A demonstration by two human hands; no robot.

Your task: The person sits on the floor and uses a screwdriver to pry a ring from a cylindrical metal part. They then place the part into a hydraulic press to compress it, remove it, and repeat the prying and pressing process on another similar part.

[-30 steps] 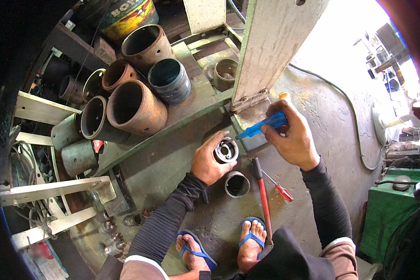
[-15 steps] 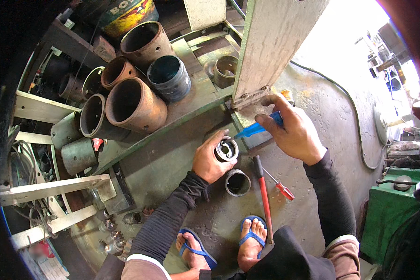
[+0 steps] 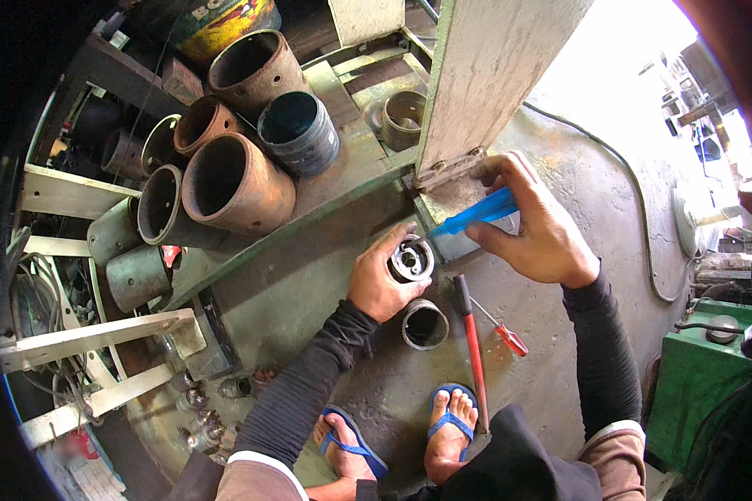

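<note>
1. Black fisheye rim swallows the corners, and glare bleaches the upper right, where objects are hard to make out.
2. The grey, scuffed floor (image 3: 593, 200) stretches through the middle and right of the room, with a dark cable (image 3: 633, 192) curving across it.
3. The low metal surface (image 3: 361, 159), green along its edge, bears rusty open cylinders (image 3: 267, 200) and a dark bluish can (image 3: 307, 146); shadow hides most of their insides.
4. A pale post (image 3: 485, 92) rises beside it, its top cut off.
5. A green box (image 3: 698, 384) sits at far right, and a dark bucket (image 3: 230, 23) with a yellow patch is cropped by the upper edge.
6. A red bar (image 3: 471, 346) lies on the floor, a red-handled screwdriver (image 3: 510, 338) just beside it.
7. The right grip (image 3: 547, 221) pinches a blue tapered tool (image 3: 480, 210) between thumb and fingers; the hand covers its rear end.
8. The left grip (image 3: 378, 284) is curled around a short metal cylinder (image 3: 411, 262), which it holds above a second cylinder (image 3: 425, 326).
9. The tool's narrow tip points down-left at the held cylinder's rim; whether they touch, I cannot tell.
</note>
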